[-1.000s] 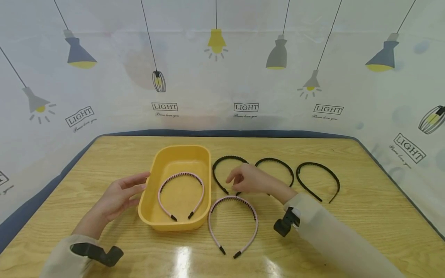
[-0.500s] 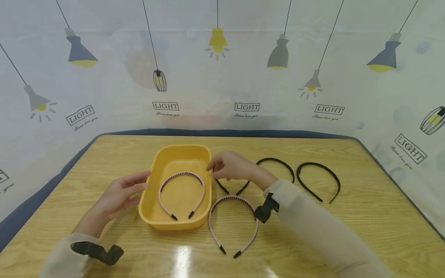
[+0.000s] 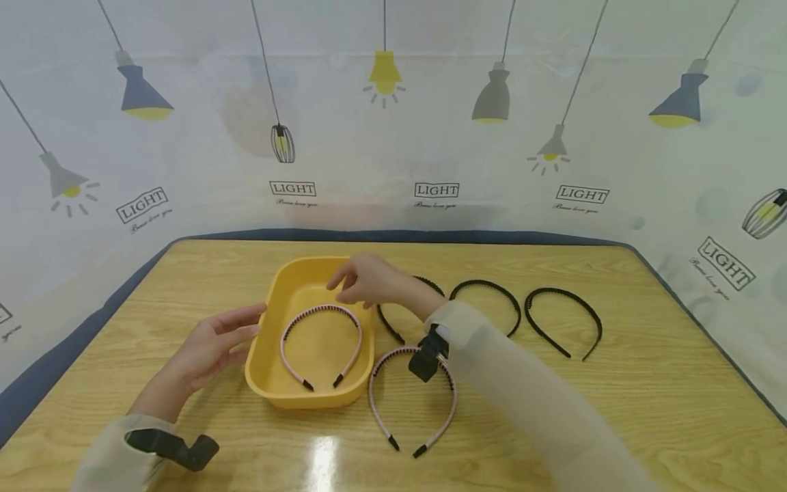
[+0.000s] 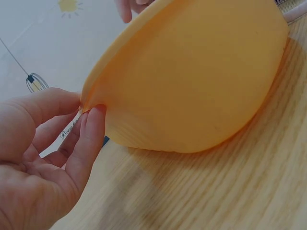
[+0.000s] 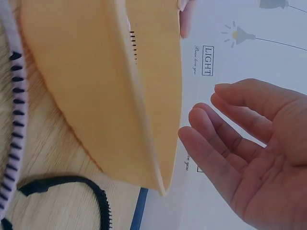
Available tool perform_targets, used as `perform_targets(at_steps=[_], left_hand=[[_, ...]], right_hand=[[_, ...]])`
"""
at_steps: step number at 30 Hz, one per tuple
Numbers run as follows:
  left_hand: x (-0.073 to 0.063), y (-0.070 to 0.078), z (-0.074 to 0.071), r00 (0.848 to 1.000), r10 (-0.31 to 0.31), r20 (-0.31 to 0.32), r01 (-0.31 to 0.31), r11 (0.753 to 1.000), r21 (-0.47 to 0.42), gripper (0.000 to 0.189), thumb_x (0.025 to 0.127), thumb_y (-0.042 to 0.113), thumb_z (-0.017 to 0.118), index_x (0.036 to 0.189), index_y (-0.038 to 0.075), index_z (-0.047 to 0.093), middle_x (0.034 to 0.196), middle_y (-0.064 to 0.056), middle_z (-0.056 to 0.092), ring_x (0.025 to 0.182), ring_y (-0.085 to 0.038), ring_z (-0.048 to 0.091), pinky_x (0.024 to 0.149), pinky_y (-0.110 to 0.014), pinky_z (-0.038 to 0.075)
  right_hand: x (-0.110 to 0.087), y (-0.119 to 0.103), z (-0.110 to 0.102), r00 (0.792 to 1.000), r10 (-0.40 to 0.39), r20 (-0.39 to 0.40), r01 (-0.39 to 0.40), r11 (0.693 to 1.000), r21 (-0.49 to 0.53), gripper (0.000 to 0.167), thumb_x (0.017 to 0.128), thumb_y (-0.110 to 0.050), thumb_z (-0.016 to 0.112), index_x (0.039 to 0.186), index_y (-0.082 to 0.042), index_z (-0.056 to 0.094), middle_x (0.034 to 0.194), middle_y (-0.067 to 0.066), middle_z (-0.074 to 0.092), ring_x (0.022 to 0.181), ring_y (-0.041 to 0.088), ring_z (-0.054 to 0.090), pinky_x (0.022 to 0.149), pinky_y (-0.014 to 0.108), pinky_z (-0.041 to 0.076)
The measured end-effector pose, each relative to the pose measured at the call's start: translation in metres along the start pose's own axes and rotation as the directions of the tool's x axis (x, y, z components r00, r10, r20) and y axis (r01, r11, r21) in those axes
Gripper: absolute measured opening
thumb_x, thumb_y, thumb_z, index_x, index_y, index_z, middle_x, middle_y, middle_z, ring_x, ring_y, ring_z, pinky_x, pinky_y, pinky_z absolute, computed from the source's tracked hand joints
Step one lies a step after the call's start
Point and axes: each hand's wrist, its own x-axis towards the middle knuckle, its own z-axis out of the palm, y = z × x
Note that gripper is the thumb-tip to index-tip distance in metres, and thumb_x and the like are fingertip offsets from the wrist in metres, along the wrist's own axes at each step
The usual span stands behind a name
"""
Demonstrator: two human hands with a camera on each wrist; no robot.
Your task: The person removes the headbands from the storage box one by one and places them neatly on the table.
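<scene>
A yellow plastic tub (image 3: 307,403) stands on the wooden table, holding one pink headband (image 3: 322,309). My left hand (image 3: 209,345) grips the tub's left rim; the left wrist view has a thumb and finger meeting at the lip. Over the tub's right rim, behind the headband, hovers my right hand (image 3: 365,280). Nothing shows between its loosely bent fingers (image 5: 204,148) in the right wrist view. Another pink headband (image 3: 455,403) lies just right of the tub, partly covered by the wrist camera.
Three black headbands lie in a row right of the tub: one partly behind my right arm (image 3: 384,321), a middle one (image 3: 492,283) and a far right one (image 3: 568,294). A lamp-printed backdrop (image 3: 393,150) rises behind the table (image 3: 645,383).
My right hand has moved left, from over the nearest black headband to above the tub's right rim. The left hand, tub and headbands stay in place.
</scene>
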Motion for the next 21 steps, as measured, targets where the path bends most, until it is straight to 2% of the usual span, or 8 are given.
perform_targets(at_steps=[10,21], left_hand=[[0.0,0.0,-0.001,1.0,-0.007,0.007,0.007,1.0,-0.001,0.046,0.092,0.013,0.057,0.136,0.006,0.044,0.117,0.003,0.052,0.101,-0.008,0.057,0.081,-0.033,0.051],[-0.001,0.0,-0.001,1.0,0.002,0.019,-0.002,1.0,-0.002,0.046,0.093,0.013,0.056,0.136,0.005,0.044,0.118,0.003,0.052,0.103,-0.008,0.056,0.081,-0.032,0.051]], right_hand=[[0.02,-0.016,0.006,1.0,0.018,0.026,-0.019,0.999,0.048,0.025,0.088,-0.01,0.061,0.113,-0.006,0.065,0.091,0.007,0.065,0.087,0.023,0.062,0.061,0.025,0.054],[0.04,-0.031,0.011,1.0,0.017,0.001,-0.017,0.993,0.118,0.024,0.087,-0.008,0.062,0.11,-0.004,0.066,0.088,0.007,0.066,0.081,0.022,0.063,0.058,0.027,0.055]])
